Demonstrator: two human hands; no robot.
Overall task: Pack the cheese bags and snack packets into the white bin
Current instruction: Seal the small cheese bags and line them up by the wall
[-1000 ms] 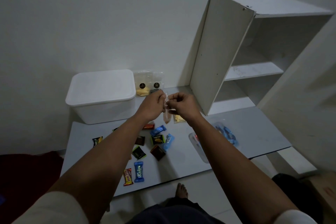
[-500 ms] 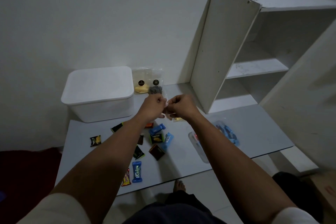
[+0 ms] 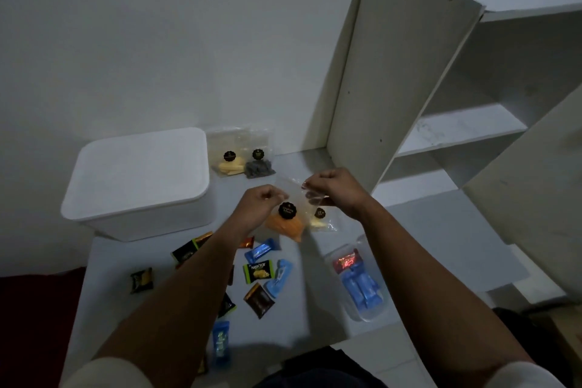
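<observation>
Hands parted since earlier: your left hand [image 3: 259, 201] and right hand [image 3: 330, 186] pinch orange cheese bag [image 3: 285, 224] top corners, spread flat, likely checking the seal; white bin [image 3: 138, 186] lidded.

Left of the orange cheese bag [image 3: 285, 225]: several snack packets [image 3: 185, 250] partly hidden under the left forearm; sticker print on bag blurred, probably illegible.

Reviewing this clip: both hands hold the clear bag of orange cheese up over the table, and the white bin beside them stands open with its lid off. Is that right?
Not quite. The head view shows the white bin with its lid on, shut, not open. The rest holds: the left hand and right hand both pinch the top of the clear bag of orange cheese above the table.
</observation>
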